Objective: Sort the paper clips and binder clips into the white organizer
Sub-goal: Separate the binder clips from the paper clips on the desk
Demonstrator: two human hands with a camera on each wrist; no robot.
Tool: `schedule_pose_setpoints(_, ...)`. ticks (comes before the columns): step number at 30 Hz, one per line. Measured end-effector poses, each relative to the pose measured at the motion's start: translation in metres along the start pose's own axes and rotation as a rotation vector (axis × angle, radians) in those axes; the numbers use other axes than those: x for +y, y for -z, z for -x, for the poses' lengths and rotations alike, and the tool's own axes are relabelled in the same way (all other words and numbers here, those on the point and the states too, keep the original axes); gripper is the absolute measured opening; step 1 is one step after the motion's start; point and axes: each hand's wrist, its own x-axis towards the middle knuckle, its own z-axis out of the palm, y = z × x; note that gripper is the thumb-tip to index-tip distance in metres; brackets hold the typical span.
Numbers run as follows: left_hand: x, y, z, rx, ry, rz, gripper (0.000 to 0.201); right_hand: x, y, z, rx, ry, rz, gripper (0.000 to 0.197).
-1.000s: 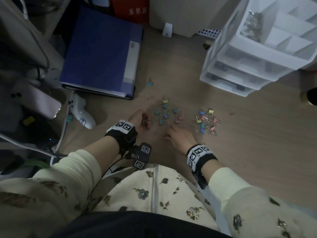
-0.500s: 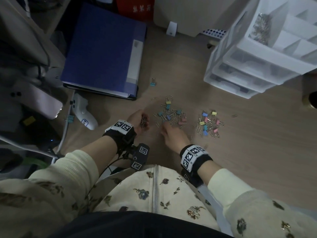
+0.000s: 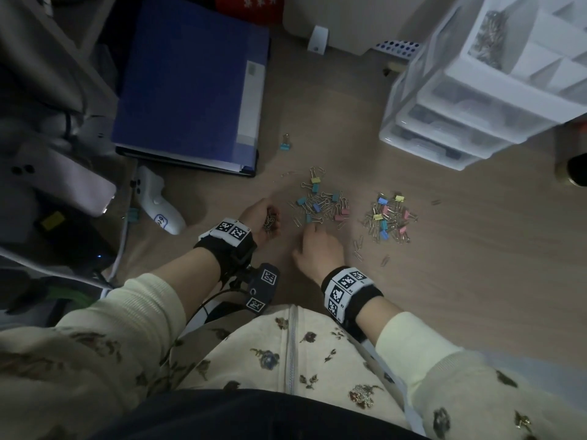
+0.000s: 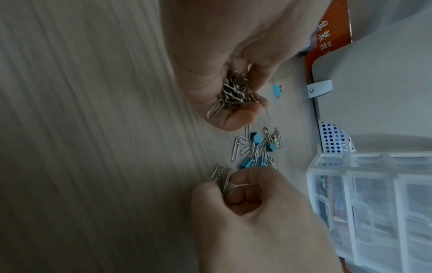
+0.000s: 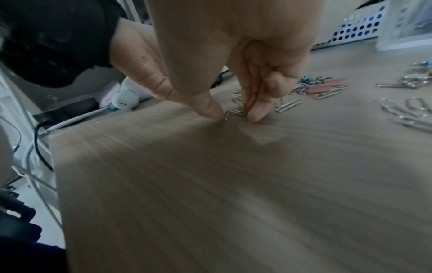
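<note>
My left hand point(image 3: 262, 217) is cupped around a bunch of silver paper clips point(image 4: 233, 92), resting on the wooden table. Just to its right, my right hand point(image 3: 313, 246) pinches silver paper clips point(image 5: 233, 112) off the table between thumb and fingertips, at the near edge of a mixed pile of paper clips and coloured binder clips point(image 3: 322, 204). A second mixed pile point(image 3: 389, 222) lies further right. The white organizer point(image 3: 495, 90) stands at the far right; one top compartment holds paper clips point(image 3: 490, 36).
A blue binder point(image 3: 190, 87) lies at the far left. One blue binder clip point(image 3: 285, 144) sits alone beside it. A white controller point(image 3: 158, 204) and cables lie at the table's left edge. A few loose paper clips point(image 3: 359, 249) lie right of my right hand.
My right hand has slid left and forward to the near edge of the left pile and closed its fingertips on paper clips. The left hand has stayed put with its bunch.
</note>
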Motion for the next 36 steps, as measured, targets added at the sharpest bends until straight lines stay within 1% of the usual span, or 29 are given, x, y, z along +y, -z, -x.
schedule_pose_setpoints(2, 0.0, 0.0, 0.0, 0.0, -0.001, -0.007, 0.026, 0.0, 0.001, -0.001, 0.005, 0.008, 0.016, 0.04)
schedule_pose_setpoints(4, 0.001, -0.001, 0.0, -0.004, 0.001, -0.006, 0.026, -0.001, 0.003, -0.002, 0.007, 0.015, 0.032, 0.036)
schedule_pose_setpoints(10, 0.001, -0.002, 0.001, -0.005, -0.002, -0.02, 0.027, -0.002, 0.005, -0.009, -0.014, 0.011, 0.076, 0.035)
schedule_pose_setpoints(15, 0.002, -0.005, 0.002, -0.001, -0.016, -0.008, 0.027, 0.006, 0.011, -0.016, -0.052, -0.013, -0.015, 0.028)
schedule_pose_setpoints(18, 0.002, -0.008, 0.001, -0.01, -0.025, 0.021, 0.027, 0.015, 0.017, -0.016, -0.038, -0.028, -0.113, 0.027)
schedule_pose_setpoints(21, 0.002, -0.012, 0.001, -0.019, -0.045, 0.053, 0.028, 0.021, 0.031, -0.014, 0.085, -0.009, -0.222, 0.025)
schedule_pose_setpoints(24, 0.003, -0.017, 0.005, -0.081, -0.024, 0.112, 0.025, 0.017, 0.049, -0.014, 0.216, 0.093, -0.382, 0.022)
schedule_pose_setpoints(26, 0.004, -0.021, 0.009, -0.147, 0.011, 0.135, 0.022, 0.012, 0.057, -0.014, 0.226, 0.189, -0.418, 0.022)
schedule_pose_setpoints(27, 0.005, -0.023, 0.01, -0.169, 0.014, 0.122, 0.022, 0.01, 0.06, -0.013, 0.224, 0.232, -0.399, 0.022)
schedule_pose_setpoints(30, 0.005, -0.031, 0.011, -0.21, -0.006, 0.074, 0.025, 0.01, 0.058, -0.013, 0.234, 0.286, -0.339, 0.025)
schedule_pose_setpoints(32, 0.003, -0.035, 0.011, -0.209, -0.016, 0.049, 0.025, 0.016, 0.052, -0.013, 0.267, 0.296, -0.369, 0.024)
schedule_pose_setpoints(35, -0.001, -0.042, 0.009, -0.154, 0.002, 0.03, 0.029, 0.035, 0.044, -0.009, 0.349, 0.3, -0.404, 0.02)
schedule_pose_setpoints(36, -0.002, -0.044, 0.008, -0.14, 0.012, 0.005, 0.031, 0.043, 0.044, -0.007, 0.369, 0.277, -0.404, 0.019)
